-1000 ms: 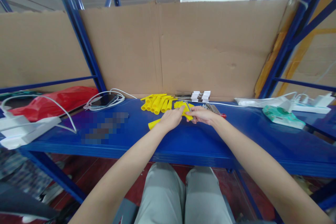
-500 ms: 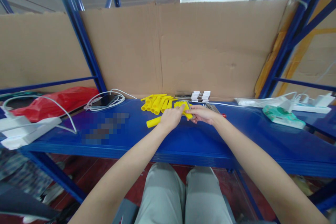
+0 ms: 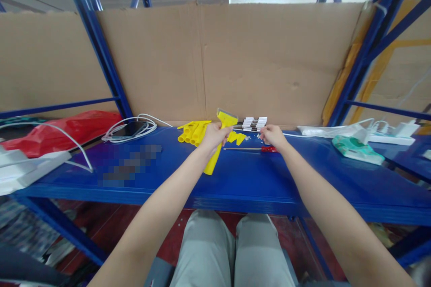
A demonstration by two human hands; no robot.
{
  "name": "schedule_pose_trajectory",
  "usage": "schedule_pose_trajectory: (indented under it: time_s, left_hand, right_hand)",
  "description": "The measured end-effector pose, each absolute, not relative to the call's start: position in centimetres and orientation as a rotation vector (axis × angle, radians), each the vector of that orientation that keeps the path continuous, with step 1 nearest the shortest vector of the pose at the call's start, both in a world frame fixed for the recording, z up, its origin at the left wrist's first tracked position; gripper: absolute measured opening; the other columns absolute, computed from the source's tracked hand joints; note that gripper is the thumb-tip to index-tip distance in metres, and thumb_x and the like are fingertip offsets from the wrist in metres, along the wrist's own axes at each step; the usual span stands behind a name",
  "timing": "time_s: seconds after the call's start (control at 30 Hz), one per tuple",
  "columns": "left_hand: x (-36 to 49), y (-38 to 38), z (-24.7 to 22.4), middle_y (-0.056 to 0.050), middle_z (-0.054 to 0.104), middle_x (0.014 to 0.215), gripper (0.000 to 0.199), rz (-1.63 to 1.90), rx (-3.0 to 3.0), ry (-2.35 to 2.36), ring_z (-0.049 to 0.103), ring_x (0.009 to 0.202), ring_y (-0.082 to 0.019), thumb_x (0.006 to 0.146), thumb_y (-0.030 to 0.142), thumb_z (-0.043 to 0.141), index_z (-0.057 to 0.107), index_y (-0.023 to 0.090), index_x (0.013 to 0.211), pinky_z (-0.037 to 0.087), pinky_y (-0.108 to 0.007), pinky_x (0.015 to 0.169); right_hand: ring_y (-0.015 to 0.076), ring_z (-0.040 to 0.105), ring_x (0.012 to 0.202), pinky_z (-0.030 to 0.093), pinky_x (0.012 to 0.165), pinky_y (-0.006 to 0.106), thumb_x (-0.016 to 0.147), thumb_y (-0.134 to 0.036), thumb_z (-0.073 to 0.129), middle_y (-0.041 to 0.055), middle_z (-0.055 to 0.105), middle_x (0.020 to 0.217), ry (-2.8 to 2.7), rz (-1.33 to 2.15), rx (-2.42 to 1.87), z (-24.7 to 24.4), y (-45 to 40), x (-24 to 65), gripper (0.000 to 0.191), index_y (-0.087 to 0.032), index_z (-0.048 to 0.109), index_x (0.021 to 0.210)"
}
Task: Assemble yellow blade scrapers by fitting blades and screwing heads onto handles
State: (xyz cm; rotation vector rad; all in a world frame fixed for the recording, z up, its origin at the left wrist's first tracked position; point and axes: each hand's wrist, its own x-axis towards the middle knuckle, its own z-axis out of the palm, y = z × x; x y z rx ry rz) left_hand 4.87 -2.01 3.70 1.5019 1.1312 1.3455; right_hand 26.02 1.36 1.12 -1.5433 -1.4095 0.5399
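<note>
Our left hand (image 3: 216, 135) is gripping a yellow scraper (image 3: 213, 160) over the middle of the blue bench (image 3: 249, 180), while our right hand (image 3: 272, 136) is holding its fingertips bunched near the back edge; we cannot tell whether they are pinching anything. We are apparently steadying the scraper while sorting among small fittings, and the next move is probably calling for a fine pinch. Matching yellow handles (image 3: 194, 132) are lying heaped by the back edge. Our scraper is slanting, its broad, grey-edged head facing that edge, its smooth tubular handle pointing frontward. Just frontward of our right hand, a red-handled screwdriver (image 3: 268, 149) is lying; behind its shaft, short yellow pieces (image 3: 237, 137) and tiny metallic bits (image 3: 248, 137) are resting.
</note>
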Motion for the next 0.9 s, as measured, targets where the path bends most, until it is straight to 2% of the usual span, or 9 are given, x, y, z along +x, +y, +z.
schedule_pose_trajectory:
  time_s: [0.13, 0.23, 0.37, 0.53, 0.67, 0.77, 0.9]
  left_hand:
    - [5.4, -1.4, 3.6, 0.007, 0.043, 0.043, 0.029, 1.219, 1.185, 0.935, 0.033, 0.029, -0.002, 0.084, 0.003, 0.052, 0.044, 0.017, 0.06, 0.025, -0.015, 0.034]
    - [4.7, -1.0, 3.3, 0.007, 0.04, 0.043, 0.027, 1.136, 1.022, 0.891, 0.031, 0.029, -0.002, 0.088, 0.005, 0.047, 0.045, 0.016, 0.064, 0.024, -0.013, 0.033]
    - [3.7, -0.6, 2.8, 0.007, 0.04, 0.045, 0.023, 1.065, 0.902, 0.875, 0.031, 0.029, -0.003, 0.09, 0.007, 0.045, 0.045, 0.016, 0.068, 0.025, -0.013, 0.032]
    - [3.5, -0.3, 2.0, 0.009, 0.039, 0.043, 0.023, 1.012, 0.849, 0.939, 0.029, 0.029, -0.002, 0.091, 0.006, 0.043, 0.043, 0.017, 0.07, 0.027, -0.012, 0.032]
    - [3.6, -0.4, 1.9, 0.01, 0.038, 0.043, 0.024, 0.962, 0.855, 0.927, 0.029, 0.029, -0.002, 0.091, 0.007, 0.044, 0.041, 0.018, 0.07, 0.027, -0.013, 0.033]
    - [3.6, -0.5, 1.9, 0.009, 0.039, 0.045, 0.021, 0.947, 0.858, 0.9, 0.03, 0.029, -0.002, 0.091, 0.006, 0.044, 0.043, 0.017, 0.073, 0.027, -0.013, 0.032]
    - [3.8, -0.6, 1.8, 0.008, 0.04, 0.047, 0.018, 0.92, 0.873, 0.838, 0.032, 0.03, -0.002, 0.091, 0.007, 0.045, 0.047, 0.015, 0.075, 0.028, -0.013, 0.031]
  right_hand:
    - [0.0169, 0.064, 0.07, 0.044, 0.063, 0.023, 0.082, -0.015, 0.048, 0.0094, 0.071, 0.076, -1.707, 0.143, -1.709, 0.7, 2.1, 26.3, 0.019, -0.016, 0.066, 0.073]
    - [0.0216, 0.067, 0.086, 0.045, 0.074, 0.025, 0.083, -0.017, 0.05, 0.0124, 0.074, 0.089, -1.804, -0.023, -1.762, 0.9, 2.8, 26.7, 0.021, -0.015, 0.071, 0.082]
    - [0.0227, 0.068, 0.09, 0.046, 0.075, 0.025, 0.082, -0.016, 0.052, 0.0122, 0.074, 0.093, -1.886, -0.067, -1.867, 1.0, 4.4, 27.4, 0.023, -0.016, 0.074, 0.086]
    - [0.0234, 0.066, 0.101, 0.047, 0.082, 0.026, 0.078, -0.009, 0.054, 0.0137, 0.073, 0.104, -1.94, -0.032, -1.954, 0.5, 5.9, 27.1, 0.031, -0.016, 0.075, 0.1]
    - [0.024, 0.066, 0.101, 0.047, 0.082, 0.028, 0.08, -0.011, 0.054, 0.0142, 0.072, 0.104, -1.933, -0.024, -2.015, 0.4, 5.7, 26.9, 0.029, -0.016, 0.075, 0.099]
    - [0.0247, 0.068, 0.092, 0.048, 0.076, 0.028, 0.079, -0.015, 0.056, 0.0146, 0.074, 0.094, -1.953, -0.039, -2.051, 0.6, 5.0, 27.4, 0.022, -0.016, 0.076, 0.091]
    - [0.0214, 0.068, 0.082, 0.046, 0.07, 0.026, 0.08, -0.018, 0.058, 0.0129, 0.074, 0.086, -1.973, -0.052, -2.01, 0.9, 4.1, 28.1, 0.02, -0.015, 0.075, 0.09]
